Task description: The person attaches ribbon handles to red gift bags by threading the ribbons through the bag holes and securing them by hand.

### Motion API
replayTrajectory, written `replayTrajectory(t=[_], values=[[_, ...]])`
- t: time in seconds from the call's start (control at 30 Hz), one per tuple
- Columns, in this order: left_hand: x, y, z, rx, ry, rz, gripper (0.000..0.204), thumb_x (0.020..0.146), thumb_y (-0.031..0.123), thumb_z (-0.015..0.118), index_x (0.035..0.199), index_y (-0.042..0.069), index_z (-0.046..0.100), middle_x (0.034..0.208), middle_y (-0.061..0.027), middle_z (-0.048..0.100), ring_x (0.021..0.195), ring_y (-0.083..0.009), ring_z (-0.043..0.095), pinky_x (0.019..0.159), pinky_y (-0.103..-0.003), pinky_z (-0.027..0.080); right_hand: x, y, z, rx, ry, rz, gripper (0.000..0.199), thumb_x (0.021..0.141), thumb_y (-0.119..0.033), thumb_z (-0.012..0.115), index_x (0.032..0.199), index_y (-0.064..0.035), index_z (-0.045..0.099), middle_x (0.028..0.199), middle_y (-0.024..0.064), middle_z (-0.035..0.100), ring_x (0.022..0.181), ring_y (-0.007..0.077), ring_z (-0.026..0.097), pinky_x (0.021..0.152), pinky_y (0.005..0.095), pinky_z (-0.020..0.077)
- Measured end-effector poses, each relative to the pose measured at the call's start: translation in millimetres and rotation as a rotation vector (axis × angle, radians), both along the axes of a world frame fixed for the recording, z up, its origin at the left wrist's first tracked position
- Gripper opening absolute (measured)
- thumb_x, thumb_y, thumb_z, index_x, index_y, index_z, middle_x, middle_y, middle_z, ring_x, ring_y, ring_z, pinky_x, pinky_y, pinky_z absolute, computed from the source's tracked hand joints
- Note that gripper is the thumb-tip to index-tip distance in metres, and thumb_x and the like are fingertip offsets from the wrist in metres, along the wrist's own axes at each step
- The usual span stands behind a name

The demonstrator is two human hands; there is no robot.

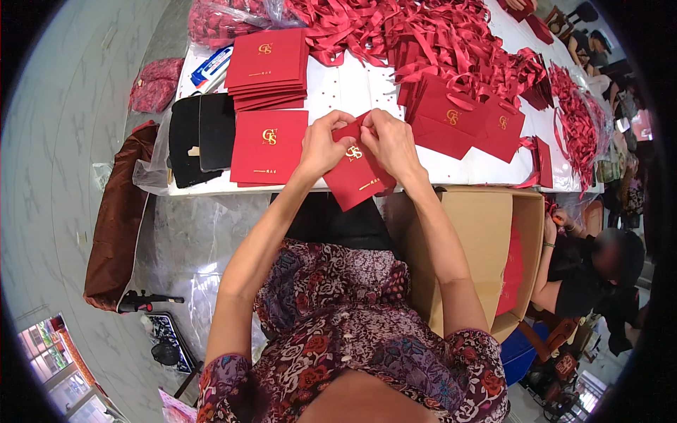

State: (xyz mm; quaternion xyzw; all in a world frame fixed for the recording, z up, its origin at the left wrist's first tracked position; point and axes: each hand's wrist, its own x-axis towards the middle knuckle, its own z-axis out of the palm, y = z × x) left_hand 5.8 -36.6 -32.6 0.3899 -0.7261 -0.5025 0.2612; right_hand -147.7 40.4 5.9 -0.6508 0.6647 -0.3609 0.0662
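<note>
A red paper gift bag (pixel 358 175) with gold print hangs tilted at the table's front edge, between my two hands. My left hand (pixel 326 146) is closed on its upper left side, thumb on the front. At the top right corner my right hand (pixel 388 141) pinches the bag's upper edge; whether a ribbon is in those fingers is hidden. Left of my hands lies a flat stack of red bags (pixel 264 151), and behind it a taller stack (pixel 264 63). To the right, finished-looking bags with red ribbon handles (pixel 446 120) lie overlapping.
Red ribbons (pixel 451 42) heap across the table's far side. A black folder-like case (pixel 204 134) and a blue-white box (pixel 211 68) sit at the left. An open cardboard box (pixel 465 254) with red bags stands right of my lap. Another person (pixel 585 268) works at right.
</note>
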Motion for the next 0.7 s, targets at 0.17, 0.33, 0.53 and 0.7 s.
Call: replayTrajectory(t=[0.17,0.33,0.53,0.7], values=[[-3,4,2,-0.051,-0.046,-0.01,0.034,0.078,0.008,0.077,0.11,0.009,0.066,0.109,-0.0164,0.072,0.11,-0.0308,0.067,0.09,-0.041,0.052,-2,1,-17,0.021,-0.089,-0.046,0.013,0.084,-0.008,0.07,0.088,0.0006,0.061,0.077,0.0161,0.066,0.069,0.0327,0.066,0.064,0.0402,0.052],[-5,4,9,-0.111,-0.146,-0.003,0.032,0.08,0.009,0.076,0.11,0.009,0.066,0.106,-0.0181,0.072,0.104,-0.0347,0.068,0.087,-0.042,0.053,-3,3,-23,0.029,-0.117,-0.063,0.012,0.085,-0.008,0.072,0.093,-0.0013,0.066,0.079,0.0136,0.066,0.07,0.0265,0.067,0.064,0.0355,0.0523],[-4,9,18,-0.135,-0.096,-0.087,0.029,0.082,0.011,0.073,0.109,0.009,0.066,0.101,-0.02,0.072,0.096,-0.0363,0.069,0.084,-0.045,0.052,-21,4,-3,0.022,-0.256,-0.032,0.012,0.087,-0.015,0.069,0.092,-0.0039,0.069,0.087,0.015,0.066,0.08,0.0317,0.066,0.067,0.0404,0.0509],[-7,23,29,-0.49,-0.272,-0.151,0.022,0.078,0.004,0.071,0.099,0.006,0.064,0.086,-0.0117,0.07,0.085,-0.031,0.064,0.085,-0.041,0.045,-48,-6,4,0.482,-0.15,0.087,0.026,0.084,-0.027,0.071,0.081,-0.0011,0.072,0.069,0.0126,0.066,0.064,0.0269,0.064,0.065,0.0389,0.0504]])
